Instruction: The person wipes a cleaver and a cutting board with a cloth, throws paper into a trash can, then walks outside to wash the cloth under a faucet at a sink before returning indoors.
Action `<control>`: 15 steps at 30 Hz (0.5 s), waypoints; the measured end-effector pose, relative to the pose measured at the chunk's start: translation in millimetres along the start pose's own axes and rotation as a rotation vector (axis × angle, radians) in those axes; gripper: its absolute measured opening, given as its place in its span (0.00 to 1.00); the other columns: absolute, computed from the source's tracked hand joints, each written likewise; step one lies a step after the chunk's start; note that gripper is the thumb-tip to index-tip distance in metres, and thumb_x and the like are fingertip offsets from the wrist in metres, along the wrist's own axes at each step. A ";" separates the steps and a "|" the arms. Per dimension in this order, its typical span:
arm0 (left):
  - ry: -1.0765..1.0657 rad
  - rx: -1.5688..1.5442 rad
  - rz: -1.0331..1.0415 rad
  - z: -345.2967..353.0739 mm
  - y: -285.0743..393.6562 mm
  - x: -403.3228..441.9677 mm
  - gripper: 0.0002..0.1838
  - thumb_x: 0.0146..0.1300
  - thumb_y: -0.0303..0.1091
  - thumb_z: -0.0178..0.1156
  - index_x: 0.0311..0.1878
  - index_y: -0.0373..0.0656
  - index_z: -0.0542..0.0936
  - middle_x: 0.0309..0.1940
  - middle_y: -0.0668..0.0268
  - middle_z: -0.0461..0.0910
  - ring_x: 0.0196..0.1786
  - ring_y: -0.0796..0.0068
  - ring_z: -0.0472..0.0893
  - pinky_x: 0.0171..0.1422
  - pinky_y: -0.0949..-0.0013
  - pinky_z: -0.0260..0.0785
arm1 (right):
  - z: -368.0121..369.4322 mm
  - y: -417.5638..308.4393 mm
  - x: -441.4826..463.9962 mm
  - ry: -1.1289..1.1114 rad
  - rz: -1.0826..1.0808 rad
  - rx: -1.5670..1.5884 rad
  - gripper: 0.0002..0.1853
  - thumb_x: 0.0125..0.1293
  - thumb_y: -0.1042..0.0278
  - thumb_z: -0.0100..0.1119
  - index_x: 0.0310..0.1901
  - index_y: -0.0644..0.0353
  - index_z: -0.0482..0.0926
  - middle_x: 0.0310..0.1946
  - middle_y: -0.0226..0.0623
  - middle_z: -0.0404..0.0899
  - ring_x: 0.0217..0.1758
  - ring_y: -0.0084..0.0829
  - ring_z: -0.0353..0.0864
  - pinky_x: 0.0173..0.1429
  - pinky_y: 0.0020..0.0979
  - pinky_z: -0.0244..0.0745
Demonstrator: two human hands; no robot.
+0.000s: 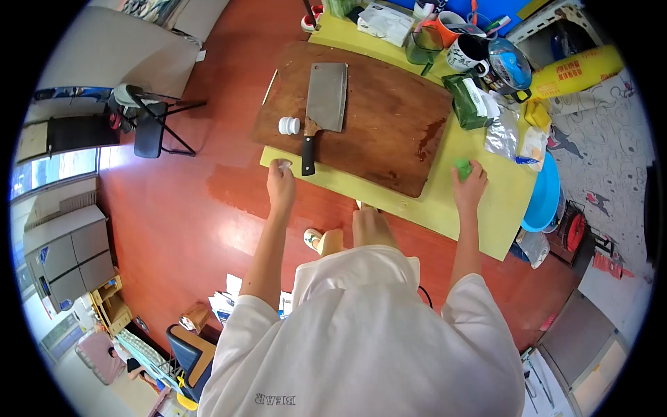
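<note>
My left hand [281,186] is at the near left edge of the yellow table [410,206], its fingers closed on a small whitish piece [285,164] whose kind I cannot make out. My right hand [470,186] rests over the table's right part, fingers curled round a small bright green thing [463,169], perhaps a sponge. Between and beyond my hands lies a brown wooden cutting board [389,111]. On it is a cleaver [326,97], its black handle [308,156] pointing toward me past the board's edge. A small white ribbed jar [289,126] lies left of the cleaver.
Along the table's back and right stand mugs [467,53], a green cup [423,47], a tissue pack [385,23], a green packet [467,102] and a silver bag [501,128]. A blue basin [542,194] is beyond the right edge. A folding chair [151,128] stands left.
</note>
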State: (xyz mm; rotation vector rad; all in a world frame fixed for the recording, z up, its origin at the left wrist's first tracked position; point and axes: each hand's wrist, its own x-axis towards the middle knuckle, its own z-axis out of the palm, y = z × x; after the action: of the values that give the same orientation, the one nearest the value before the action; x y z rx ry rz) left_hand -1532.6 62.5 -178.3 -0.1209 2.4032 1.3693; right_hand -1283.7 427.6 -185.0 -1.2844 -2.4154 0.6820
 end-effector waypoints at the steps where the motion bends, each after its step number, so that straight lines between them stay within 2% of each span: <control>1: 0.030 0.160 0.022 0.6 -2.0 4.6 0.10 0.66 0.31 0.48 0.45 0.38 0.74 0.35 0.55 0.80 0.38 0.61 0.80 0.43 0.63 0.70 | -3.2 -24.4 -3.2 0.101 -0.074 -0.132 0.23 0.58 0.60 0.64 0.52 0.61 0.70 0.47 0.46 0.74 0.54 0.47 0.70 0.60 0.43 0.63; 2: 0.040 0.158 0.016 0.7 -1.4 5.7 0.10 0.66 0.31 0.48 0.45 0.38 0.74 0.35 0.55 0.80 0.38 0.61 0.80 0.43 0.63 0.70 | -3.8 -49.7 -6.9 0.202 -0.150 -0.262 0.23 0.59 0.61 0.64 0.52 0.61 0.70 0.47 0.47 0.73 0.55 0.48 0.69 0.61 0.44 0.62; 4: 0.029 0.162 -0.033 2.3 4.3 0.5 0.12 0.65 0.31 0.47 0.48 0.38 0.74 0.41 0.50 0.80 0.47 0.51 0.80 0.51 0.58 0.69 | 11.8 -95.1 -7.1 0.189 -0.294 0.047 0.22 0.58 0.63 0.63 0.52 0.60 0.71 0.47 0.45 0.73 0.55 0.47 0.69 0.62 0.44 0.61; 5: 0.041 0.156 -0.036 1.7 9.2 -5.9 0.12 0.66 0.33 0.48 0.47 0.37 0.74 0.40 0.51 0.81 0.45 0.54 0.80 0.50 0.60 0.69 | 21.2 -124.4 -8.6 0.094 -0.330 0.127 0.22 0.58 0.64 0.63 0.52 0.59 0.71 0.47 0.45 0.73 0.55 0.46 0.69 0.62 0.44 0.62; 7: 0.054 0.104 -0.007 -0.4 2.4 -17.2 0.12 0.67 0.34 0.49 0.47 0.37 0.74 0.38 0.52 0.80 0.43 0.56 0.80 0.49 0.61 0.69 | 46.8 -190.1 -16.9 -0.118 -0.349 0.302 0.20 0.57 0.66 0.63 0.51 0.58 0.72 0.48 0.43 0.74 0.55 0.44 0.71 0.59 0.42 0.66; 8: 0.061 0.052 0.025 -3.2 -1.6 -24.1 0.12 0.67 0.35 0.50 0.47 0.36 0.74 0.37 0.52 0.80 0.41 0.57 0.80 0.47 0.61 0.69 | 58.9 -222.6 -20.7 -0.155 -0.494 0.355 0.19 0.57 0.68 0.63 0.50 0.58 0.72 0.47 0.43 0.74 0.55 0.43 0.72 0.56 0.40 0.69; 9: 0.037 0.073 -0.053 -9.4 -1.1 -33.9 0.13 0.68 0.36 0.50 0.47 0.36 0.74 0.34 0.56 0.79 0.38 0.65 0.78 0.43 0.65 0.68 | 79.0 -247.4 -24.7 -0.201 -0.556 0.369 0.20 0.57 0.68 0.63 0.51 0.60 0.72 0.48 0.43 0.74 0.56 0.44 0.71 0.58 0.40 0.68; 10: 0.043 0.072 -0.059 -14.1 2.1 -47.0 0.13 0.68 0.36 0.50 0.47 0.36 0.74 0.34 0.56 0.79 0.38 0.65 0.78 0.43 0.65 0.68 | 99.7 -268.3 -26.5 -0.248 -0.620 0.384 0.20 0.57 0.68 0.63 0.51 0.61 0.72 0.49 0.44 0.73 0.57 0.44 0.71 0.60 0.40 0.66; 12: 0.081 -0.180 -0.089 -22.1 2.1 -75.0 0.08 0.66 0.29 0.50 0.43 0.37 0.75 0.24 0.73 0.69 0.24 0.84 0.65 0.27 0.77 0.58 | 141.2 -297.0 -26.3 -0.282 -0.693 0.226 0.18 0.55 0.68 0.64 0.47 0.60 0.74 0.48 0.42 0.73 0.54 0.43 0.71 0.58 0.42 0.66; 13: 0.089 -0.185 -0.104 -28.7 -7.1 -86.7 0.08 0.66 0.29 0.50 0.43 0.37 0.75 0.24 0.73 0.69 0.24 0.84 0.65 0.27 0.77 0.58 | 153.4 -304.5 -22.4 -0.298 -0.700 0.223 0.18 0.55 0.68 0.64 0.47 0.60 0.74 0.48 0.42 0.73 0.54 0.43 0.71 0.58 0.42 0.66; 15: 0.154 -0.275 -0.103 -41.5 -30.1 -111.0 0.10 0.64 0.27 0.47 0.45 0.38 0.75 0.25 0.73 0.69 0.24 0.85 0.65 0.27 0.77 0.57 | 177.4 -313.9 -23.2 -0.306 -0.778 0.000 0.15 0.52 0.68 0.65 0.41 0.58 0.75 0.46 0.40 0.74 0.51 0.42 0.71 0.54 0.43 0.66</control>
State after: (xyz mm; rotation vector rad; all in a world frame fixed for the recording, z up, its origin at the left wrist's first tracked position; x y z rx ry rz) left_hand -1433.3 -0.3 -144.0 -0.4304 2.2773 1.6887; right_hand -1571.9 210.9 -162.3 -0.1650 -2.8385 0.6590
